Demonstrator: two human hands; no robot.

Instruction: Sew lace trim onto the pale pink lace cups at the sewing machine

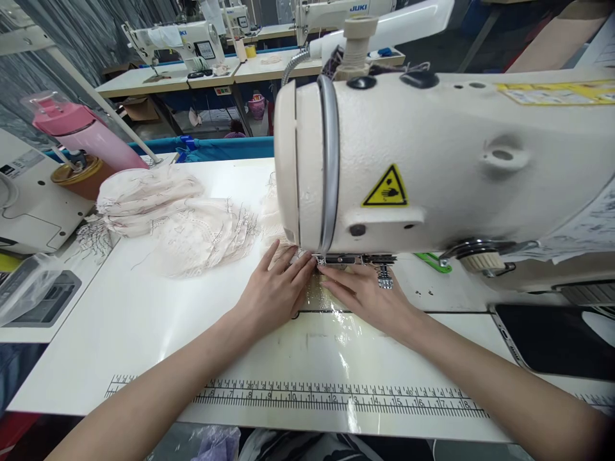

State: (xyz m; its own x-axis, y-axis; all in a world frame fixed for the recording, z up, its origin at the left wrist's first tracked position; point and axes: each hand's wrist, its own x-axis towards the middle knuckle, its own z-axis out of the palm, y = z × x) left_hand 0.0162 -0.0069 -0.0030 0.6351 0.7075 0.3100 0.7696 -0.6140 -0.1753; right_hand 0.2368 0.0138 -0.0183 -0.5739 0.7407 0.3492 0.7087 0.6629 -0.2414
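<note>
- A workroom with other sewing machines (189, 48) stands beyond; the near surface is a white table (202, 339) with a printed ruler (336, 398) along its front edge, on the wearer's side of both hands.
- The left hand (276, 288) lies palm down, fingers stretched and slightly parted, fingertips on pale fabric (273, 214) close to the presser foot (331, 259).
- The right hand (368, 294) reaches in from the other side, fingers extended, their tips near the left hand's; some are hidden behind metal parts, so whether it pinches cloth I cannot tell.
- The pale fabric lies under and just beyond the left fingers, partly behind the machine head (432, 160), which rises above the right hand.
- It looks light, soft and limp, likely to pucker or snag; flat fingertips near the edge, clear of the needle area, should suit it better than a hard pull.
- Farther out past the left hand, a heap of similar cloth (202, 237) with loose threads is bunched up; a pink bottle (91, 131) stands beyond it.
- Outward from the right hand are a green tool (435, 261) and a dark phone (552, 339).
</note>
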